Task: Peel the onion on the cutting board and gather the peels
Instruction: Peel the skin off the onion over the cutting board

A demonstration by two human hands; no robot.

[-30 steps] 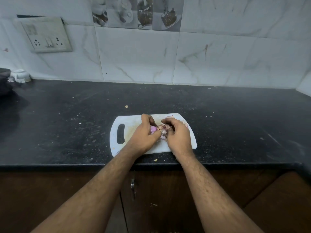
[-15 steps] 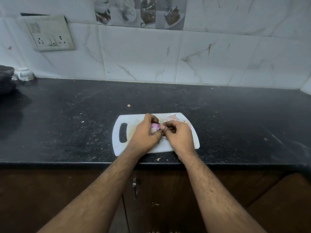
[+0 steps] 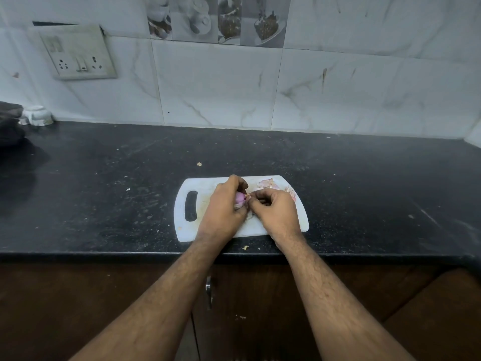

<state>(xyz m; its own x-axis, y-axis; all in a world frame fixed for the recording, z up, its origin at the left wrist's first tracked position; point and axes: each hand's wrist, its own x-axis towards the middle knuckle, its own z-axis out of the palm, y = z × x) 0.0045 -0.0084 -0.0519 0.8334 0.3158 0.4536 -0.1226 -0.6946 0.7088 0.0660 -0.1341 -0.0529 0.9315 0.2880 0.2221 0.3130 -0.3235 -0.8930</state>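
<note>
we see left hand [image 3: 223,212] curled round small purple onion [image 3: 240,198] over middle of white cutting board [image 3: 182,225]. right hand [image 3: 274,212] closed, fingertips pinching bit of skin at onion's 3 o'clock side. loose peels [image 3: 270,184] lie at board's 1 o'clock corner. board on black counter [image 3: 104,191].
</note>
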